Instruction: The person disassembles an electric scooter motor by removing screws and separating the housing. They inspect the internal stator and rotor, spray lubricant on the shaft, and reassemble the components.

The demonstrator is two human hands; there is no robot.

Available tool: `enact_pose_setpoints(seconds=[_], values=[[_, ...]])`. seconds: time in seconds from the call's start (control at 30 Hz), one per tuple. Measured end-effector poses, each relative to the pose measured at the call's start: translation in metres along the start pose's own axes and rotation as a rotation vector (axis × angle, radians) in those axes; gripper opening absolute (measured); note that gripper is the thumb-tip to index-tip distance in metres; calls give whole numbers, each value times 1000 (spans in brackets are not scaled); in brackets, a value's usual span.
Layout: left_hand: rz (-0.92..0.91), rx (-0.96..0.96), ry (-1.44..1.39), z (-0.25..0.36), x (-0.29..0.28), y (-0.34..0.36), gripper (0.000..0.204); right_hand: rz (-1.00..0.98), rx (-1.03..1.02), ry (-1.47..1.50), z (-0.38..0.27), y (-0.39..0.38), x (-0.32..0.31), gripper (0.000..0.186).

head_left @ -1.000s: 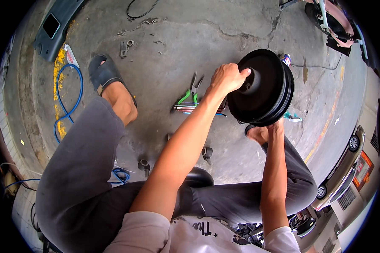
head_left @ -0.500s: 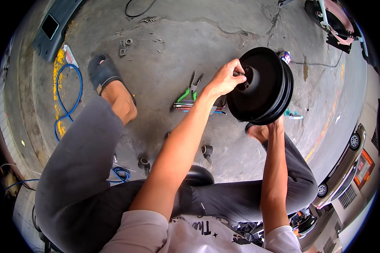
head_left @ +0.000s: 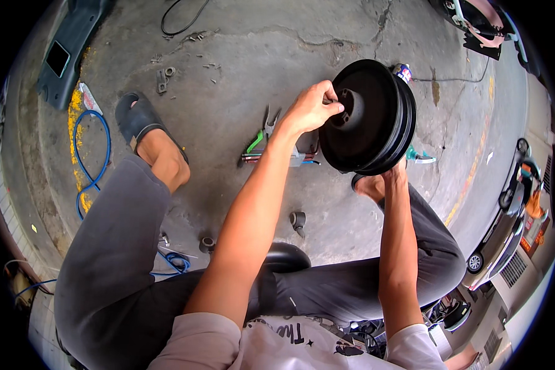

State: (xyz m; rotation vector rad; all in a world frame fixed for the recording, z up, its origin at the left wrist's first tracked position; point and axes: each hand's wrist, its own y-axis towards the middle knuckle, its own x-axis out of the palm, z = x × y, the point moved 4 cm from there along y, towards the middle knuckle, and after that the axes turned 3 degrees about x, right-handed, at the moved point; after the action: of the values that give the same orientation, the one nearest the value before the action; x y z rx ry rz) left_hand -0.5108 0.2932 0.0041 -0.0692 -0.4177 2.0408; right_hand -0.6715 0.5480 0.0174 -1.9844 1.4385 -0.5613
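A black wheel rim [head_left: 376, 139] is held up off the floor, tilted so that its dished face and hub [head_left: 353, 110] show. At the hub my left hand [head_left: 314, 109] pinches with thumb and fingers closed; whatever sits between them is too small and hidden to make out. My right hand [head_left: 397, 171] supports the rim from beneath at its near lower edge, its fingers mostly concealed behind the metal. Left of the rim, pliers with green handles [head_left: 269, 127] rest by a clear holder of thin tools [head_left: 297, 159], partly covered by my left forearm.
Small metal parts [head_left: 162, 81] and screws lie scattered far left. A blue hose [head_left: 75, 139] loops beside my sandalled foot. Behind the rim stands a spray can [head_left: 403, 72]. Two dark round-headed parts, including one rubber-like piece [head_left: 298, 222], lie near my legs. A parked car [head_left: 496, 254] is at right.
The whole view has shifted slightly, so floor items sit further left. Both hands keep their places on the rim. A motorbike with an orange-clad person has appeared at the far right.
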Motion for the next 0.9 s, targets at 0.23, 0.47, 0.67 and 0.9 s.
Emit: enact_pose_setpoints(seconds=[0.23, 0.47, 0.67, 0.9], values=[[-53, 29, 38, 5, -7, -3, 18, -39, -20, -36, -1, -5, 2, 52], [10, -331, -40, 14, 4, -11, 27, 34, 23, 12, -3, -8, 3, 51], [-29, 47, -111, -8, -2, -5, 20, -34, -16, 13, -5, -10, 8, 49], [-25, -238, -205, 5, -3, -8, 20, 13, 10, 130, 1, -5, 1, 41]])
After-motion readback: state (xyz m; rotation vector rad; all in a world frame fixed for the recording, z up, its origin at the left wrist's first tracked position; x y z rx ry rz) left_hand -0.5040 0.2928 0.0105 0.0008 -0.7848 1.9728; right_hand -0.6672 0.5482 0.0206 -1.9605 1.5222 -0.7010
